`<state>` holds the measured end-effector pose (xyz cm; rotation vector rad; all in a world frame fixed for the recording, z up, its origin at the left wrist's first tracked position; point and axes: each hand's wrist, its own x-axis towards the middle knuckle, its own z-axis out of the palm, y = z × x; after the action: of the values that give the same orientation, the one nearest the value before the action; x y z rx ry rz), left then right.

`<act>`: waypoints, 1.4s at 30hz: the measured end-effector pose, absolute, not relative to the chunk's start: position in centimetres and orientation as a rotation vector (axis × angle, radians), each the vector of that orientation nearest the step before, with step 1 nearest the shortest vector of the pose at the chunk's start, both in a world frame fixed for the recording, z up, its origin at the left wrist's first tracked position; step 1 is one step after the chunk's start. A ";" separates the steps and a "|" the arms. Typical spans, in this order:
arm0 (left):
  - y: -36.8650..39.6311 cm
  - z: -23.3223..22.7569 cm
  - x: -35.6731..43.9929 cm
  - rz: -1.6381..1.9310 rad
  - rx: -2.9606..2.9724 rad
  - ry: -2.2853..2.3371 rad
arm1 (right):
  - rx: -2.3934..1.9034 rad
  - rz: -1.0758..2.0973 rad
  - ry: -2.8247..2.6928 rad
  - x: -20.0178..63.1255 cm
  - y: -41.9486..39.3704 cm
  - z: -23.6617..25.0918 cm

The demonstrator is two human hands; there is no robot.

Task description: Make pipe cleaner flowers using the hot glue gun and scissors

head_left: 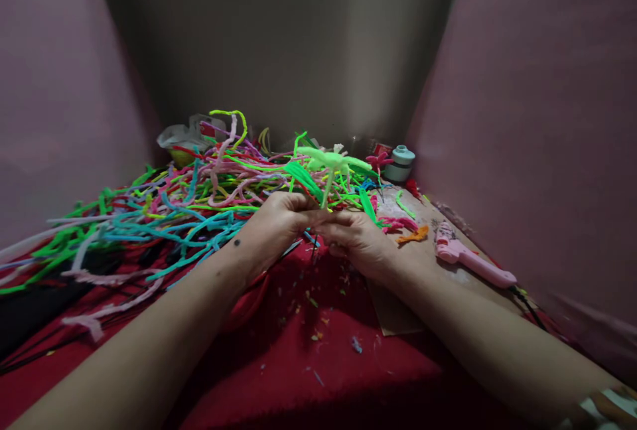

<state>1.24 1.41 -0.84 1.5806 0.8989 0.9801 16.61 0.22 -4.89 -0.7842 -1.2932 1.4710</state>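
**Both hands closed on the stem of a pale green pipe-cleaner figure**

My left hand [281,217] and right hand [355,234] meet at the middle of the table, fingertips touching. Both are curled nearly shut, pinching the lower end of one pale green pipe-cleaner figure [331,163]. Its fuzzy stem stands close to upright out of my fingers; at the top it spreads into several short, bent arms that lie roughly level. I cannot tell how the stem ends inside my grip.

The table carries a red cloth [318,344], soft and matte, flecked with small coloured fibre scraps in front of my wrists. Behind and to the left of my hands, reaching to the left edge, lies a loose tangle of pipe cleaners [164,211]: thin, fuzzy, bent strands in teal, pink, bright green, yellow and white, crossing one another in no order.

Under my right wrist sits a flat piece of brown cardboard [398,314]. Near the right edge on a bare patch of board lies a pink plastic glue gun [468,257], smooth and on its side. At the far right corner stands a small round pale-green container [399,163]. A crumpled clear plastic bag [186,135] rests at the far edge, behind the tangle.
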 end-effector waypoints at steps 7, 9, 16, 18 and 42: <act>1.2 -0.4 0.8 0.939 1.569 0.788 | -0.678 1.617 -1.359 16.8 0.3 -4.7; 1.3 -0.4 0.9 0.954 1.521 0.715 | -0.662 1.591 -1.341 16.8 0.3 -4.6; 1.1 -0.9 1.6 1.004 1.488 0.755 | -0.684 1.484 -1.285 16.6 0.4 -4.9; 1.1 -0.9 1.7 1.028 1.485 0.799 | -0.684 1.468 -1.329 16.6 0.4 -5.0; 1.8 -1.3 1.2 0.972 1.419 0.644 | -0.686 1.534 -1.325 16.9 0.0 -4.1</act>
<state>1.20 1.81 -1.31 1.4192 0.6440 0.9719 16.88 -0.01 -4.15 -0.6864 -1.3249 1.5340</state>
